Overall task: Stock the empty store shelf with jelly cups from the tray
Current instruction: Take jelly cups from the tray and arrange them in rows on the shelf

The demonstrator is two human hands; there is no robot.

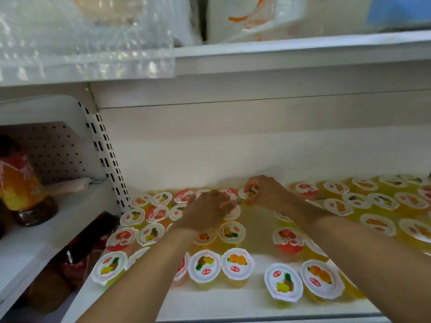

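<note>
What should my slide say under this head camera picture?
Right hand sets a jelly cup on the shelf.

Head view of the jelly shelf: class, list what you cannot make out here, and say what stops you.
- The tray: nowhere in the head view, so the supply left cannot be judged.
- Cups under the left hand: hidden by the hand and forearm.
- The jelly cup that the right hand holds: partly hidden by its fingers.
- Upper shelf packets: blurred.
- Lid brand text: too small.
</note>
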